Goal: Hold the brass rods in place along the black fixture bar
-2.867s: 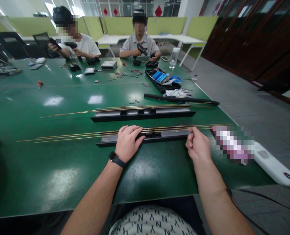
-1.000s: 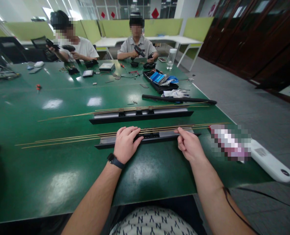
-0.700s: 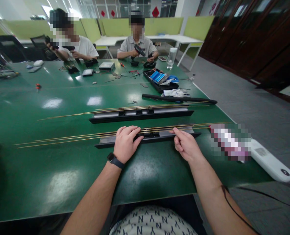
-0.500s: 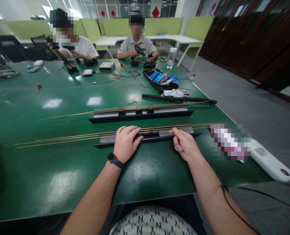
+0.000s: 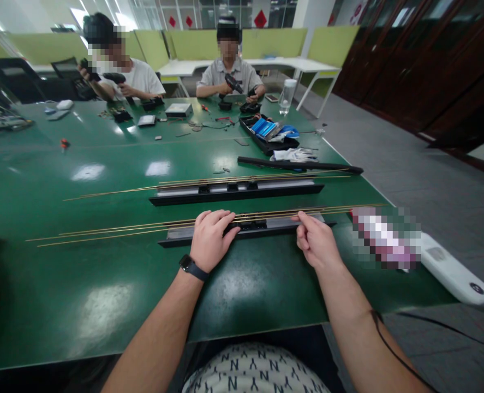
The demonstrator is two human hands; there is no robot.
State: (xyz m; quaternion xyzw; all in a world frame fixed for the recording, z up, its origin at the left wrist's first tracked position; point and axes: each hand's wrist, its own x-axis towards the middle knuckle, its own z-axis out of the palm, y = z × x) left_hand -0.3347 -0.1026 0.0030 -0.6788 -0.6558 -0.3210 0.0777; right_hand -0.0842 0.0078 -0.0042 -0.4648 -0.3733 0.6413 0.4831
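Frame centre: left hand point(image 5: 214, 237), half curled, covers black channel point(image 5: 262, 233), grip unclear. Right of centre: right hand point(image 5: 317, 237) pinches near gold rod point(image 5: 114, 236); hold it parallel to the channel.

PLACE: office used as workshop | lime partitions point(image 5: 195, 43) | white desks point(image 5: 177, 69) | green worktable point(image 5: 114, 327) | power drill point(image 5: 234, 84)

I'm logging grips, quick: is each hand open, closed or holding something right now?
Left hand: curled over gold rods and nearer black bar; whether it grips cannot be told.
Right hand: closed, pinching one gold rod.
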